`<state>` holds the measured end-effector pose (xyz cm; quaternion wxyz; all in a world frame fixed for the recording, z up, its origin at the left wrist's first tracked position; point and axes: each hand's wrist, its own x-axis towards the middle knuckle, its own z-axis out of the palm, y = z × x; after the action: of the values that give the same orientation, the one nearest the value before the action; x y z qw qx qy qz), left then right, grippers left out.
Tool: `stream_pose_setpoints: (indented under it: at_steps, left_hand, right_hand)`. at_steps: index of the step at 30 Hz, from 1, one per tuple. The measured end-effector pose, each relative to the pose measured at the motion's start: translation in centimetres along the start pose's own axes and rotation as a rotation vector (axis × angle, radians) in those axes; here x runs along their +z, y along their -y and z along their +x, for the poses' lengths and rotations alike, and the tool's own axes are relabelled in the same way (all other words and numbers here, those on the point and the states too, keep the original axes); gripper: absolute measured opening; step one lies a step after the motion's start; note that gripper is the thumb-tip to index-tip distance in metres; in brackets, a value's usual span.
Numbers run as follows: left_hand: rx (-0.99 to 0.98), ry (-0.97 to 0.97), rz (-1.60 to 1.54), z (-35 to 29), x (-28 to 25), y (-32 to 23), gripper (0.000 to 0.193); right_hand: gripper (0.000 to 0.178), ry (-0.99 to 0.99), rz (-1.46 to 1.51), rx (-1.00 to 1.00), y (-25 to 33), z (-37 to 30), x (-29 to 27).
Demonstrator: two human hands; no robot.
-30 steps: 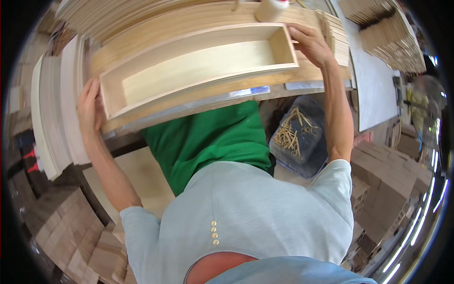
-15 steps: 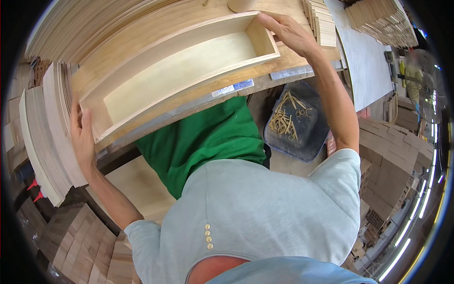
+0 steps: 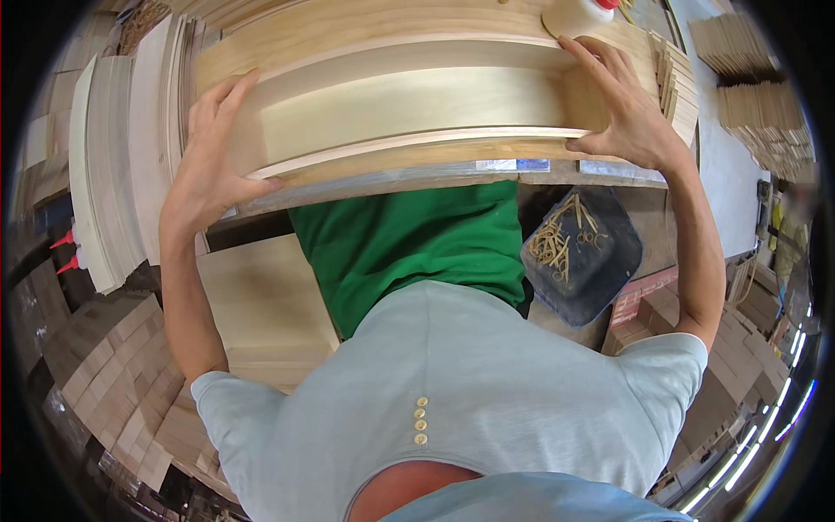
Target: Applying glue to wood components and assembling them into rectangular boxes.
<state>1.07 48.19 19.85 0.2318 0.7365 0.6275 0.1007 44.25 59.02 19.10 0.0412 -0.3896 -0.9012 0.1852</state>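
Observation:
A long, shallow open-topped wooden box (image 3: 409, 103) lies lengthwise in front of me on the wooden workbench (image 3: 417, 22). My left hand (image 3: 204, 165) spans its left end, fingers at the far corner and thumb at the near corner. At the right end my right hand (image 3: 633, 117) does the same, with fingers by the far corner and thumb against the near side. Both hands are closed on the box. Its pale inside holds nothing that I can see.
Beyond my right hand stands a white bottle with a red cap (image 3: 581, 16). Small wooden slats (image 3: 674, 78) lie at the right, tall board stacks (image 3: 113, 174) at the left. Below the bench edge, a dark bin (image 3: 600, 291) holds tan loops and strips (image 3: 552, 244).
The box has gone from slanted to nearly straight across my view. My left hand has shifted up to its end, and my right thumb now reaches the near side. The bottle's red cap has come into view.

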Motion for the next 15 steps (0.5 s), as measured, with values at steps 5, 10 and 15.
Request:
stream_pose_setpoints:
  at_steps: [5, 10, 15]
  left_hand:
    - [0.065, -0.093, 0.003, -0.7, -1.5, -0.6, 0.107]
    - [0.021, -0.034, -0.046, 0.4, -0.2, -0.1, 0.106]
    - [0.005, -0.009, -0.062, -0.8, 0.2, 0.0, 0.11]
  right_hand:
    - [0.106, -0.042, 0.001, -0.032, 1.0, -0.4, -1.6]
    - [0.101, -0.063, 0.008, -0.033, 0.2, -0.2, -0.1]
    - [0.104, -0.057, 0.061, -0.022, 0.4, -1.0, 0.8]
